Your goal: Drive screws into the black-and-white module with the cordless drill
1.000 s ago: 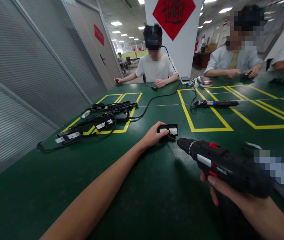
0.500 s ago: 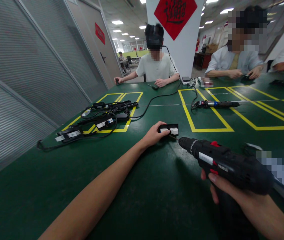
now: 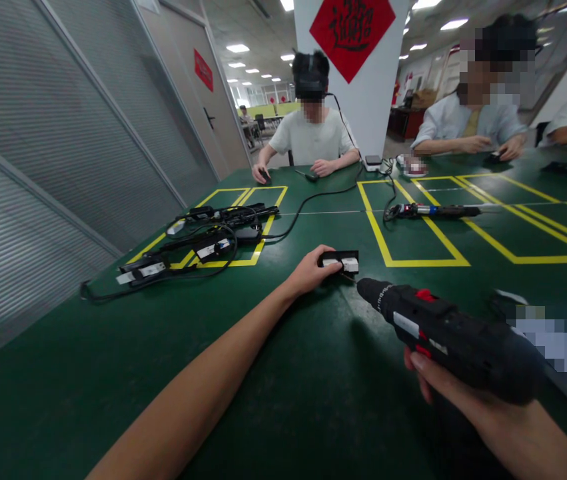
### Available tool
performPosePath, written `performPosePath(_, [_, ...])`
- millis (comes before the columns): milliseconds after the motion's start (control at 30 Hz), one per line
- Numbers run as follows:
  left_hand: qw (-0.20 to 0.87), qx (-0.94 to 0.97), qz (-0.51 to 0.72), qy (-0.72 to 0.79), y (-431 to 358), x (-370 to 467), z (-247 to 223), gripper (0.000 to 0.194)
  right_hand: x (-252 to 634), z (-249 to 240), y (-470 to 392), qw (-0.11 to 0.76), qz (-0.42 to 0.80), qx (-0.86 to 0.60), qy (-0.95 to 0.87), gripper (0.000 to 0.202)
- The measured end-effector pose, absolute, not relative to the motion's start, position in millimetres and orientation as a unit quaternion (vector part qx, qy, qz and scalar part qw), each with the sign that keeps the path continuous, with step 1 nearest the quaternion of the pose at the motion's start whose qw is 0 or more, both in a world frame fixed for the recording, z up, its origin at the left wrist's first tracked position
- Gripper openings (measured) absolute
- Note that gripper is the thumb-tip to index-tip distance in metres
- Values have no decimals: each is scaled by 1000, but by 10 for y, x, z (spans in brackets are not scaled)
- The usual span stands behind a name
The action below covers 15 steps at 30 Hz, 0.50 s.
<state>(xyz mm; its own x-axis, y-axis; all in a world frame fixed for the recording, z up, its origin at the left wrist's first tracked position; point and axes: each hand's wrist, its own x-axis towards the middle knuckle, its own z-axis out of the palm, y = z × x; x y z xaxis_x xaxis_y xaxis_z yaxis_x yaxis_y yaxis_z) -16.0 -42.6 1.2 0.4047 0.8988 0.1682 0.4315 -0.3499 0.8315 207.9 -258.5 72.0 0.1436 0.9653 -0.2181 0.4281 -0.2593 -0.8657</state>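
My left hand point(image 3: 316, 268) grips a small black rectangular piece with white labels point(image 3: 350, 265), pressed against the green table point(image 3: 243, 413). Its exact kind does not show. My right hand point(image 3: 443, 383) is wrapped around the handle of a black cordless drill point(image 3: 438, 327) with red details. The drill points left, and its thin bit reaches the near side of the black piece; whether the tip touches it I cannot make out. The lower part of the drill's handle is dark and partly hidden by my hand.
At the left lie black power adapters with cables point(image 3: 213, 243) on yellow tape outlines. A long electric tool point(image 3: 428, 211) with a cord rests beyond the drill. Several people sit around the far side; a cable point(image 3: 308, 199) crosses the table.
The drill's rear has dipped slightly, with its bit still at the black piece in my left hand. Across the table, the person's hand with a dark object has come inward.
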Motion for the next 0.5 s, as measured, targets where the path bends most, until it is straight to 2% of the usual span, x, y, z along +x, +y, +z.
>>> performPosePath(167, [356, 762, 323, 434, -426, -170, 1, 45, 2100, 780, -2548, 325, 426, -665, -520, 38])
performPosePath(333, [350, 765, 326, 430, -420, -173, -5, 45, 2059, 866, -2546, 377, 430, -646, -506, 28])
performPosePath(500, [344, 766, 327, 433, -432, -169, 7, 44, 2042, 876, -2545, 359, 435, -643, -518, 33])
